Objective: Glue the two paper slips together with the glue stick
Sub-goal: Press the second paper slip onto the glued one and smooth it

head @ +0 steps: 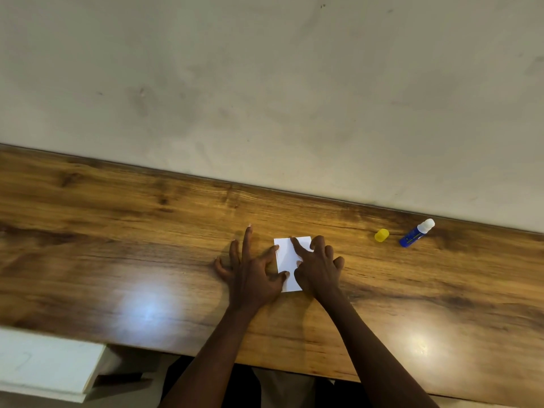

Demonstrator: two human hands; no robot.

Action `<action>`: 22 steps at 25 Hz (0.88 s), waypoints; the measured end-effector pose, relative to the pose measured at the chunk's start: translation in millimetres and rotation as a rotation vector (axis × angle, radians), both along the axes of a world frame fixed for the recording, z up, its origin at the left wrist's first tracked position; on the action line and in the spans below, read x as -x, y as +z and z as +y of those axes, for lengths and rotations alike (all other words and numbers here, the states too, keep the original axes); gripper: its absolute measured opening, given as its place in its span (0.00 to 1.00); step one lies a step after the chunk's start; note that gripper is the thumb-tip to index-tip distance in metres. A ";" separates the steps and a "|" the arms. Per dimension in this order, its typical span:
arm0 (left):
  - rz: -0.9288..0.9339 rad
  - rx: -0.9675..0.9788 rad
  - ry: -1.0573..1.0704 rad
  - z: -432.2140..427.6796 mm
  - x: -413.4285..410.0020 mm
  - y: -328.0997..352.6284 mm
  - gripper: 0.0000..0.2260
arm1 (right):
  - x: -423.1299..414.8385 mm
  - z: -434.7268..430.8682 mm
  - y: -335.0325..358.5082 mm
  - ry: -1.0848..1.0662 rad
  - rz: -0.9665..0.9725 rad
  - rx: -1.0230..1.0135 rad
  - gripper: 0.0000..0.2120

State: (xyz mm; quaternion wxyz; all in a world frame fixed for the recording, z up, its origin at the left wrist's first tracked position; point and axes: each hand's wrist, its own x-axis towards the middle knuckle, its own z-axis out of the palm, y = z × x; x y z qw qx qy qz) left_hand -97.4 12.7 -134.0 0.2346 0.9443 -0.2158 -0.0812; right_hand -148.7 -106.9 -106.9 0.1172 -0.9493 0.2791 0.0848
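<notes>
White paper slips [287,254] lie stacked as one small rectangle on the wooden table [147,231], so I cannot tell them apart. My left hand [253,269] rests spread on the table at the paper's left edge, thumb and index finger touching it. My right hand [316,266] presses on the paper with its index finger stretched across the top, its other fingers bent above the right edge. The blue glue stick [416,233] lies uncapped to the right, white tip pointing toward the wall. Its yellow cap [381,235] sits just left of it.
The table's far edge meets a pale wall [265,98]. A white board or shelf [44,363] sits below the table's front edge at the lower left. My legs show under the table edge.
</notes>
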 end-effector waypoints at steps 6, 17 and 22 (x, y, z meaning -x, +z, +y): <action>-0.004 -0.031 -0.001 -0.8 -0.5 -1.5 0.25 | 1.4 -12.6 0.8 -0.070 -0.008 -0.005 0.29; -0.020 -0.068 -0.008 -2.4 1.1 -1.8 0.26 | 42.6 0.5 -2.9 -0.071 -0.033 -0.031 0.31; -0.013 -0.051 -0.008 -2.4 1.0 -1.7 0.26 | 72.3 10.4 -0.7 -0.058 -0.032 -0.013 0.29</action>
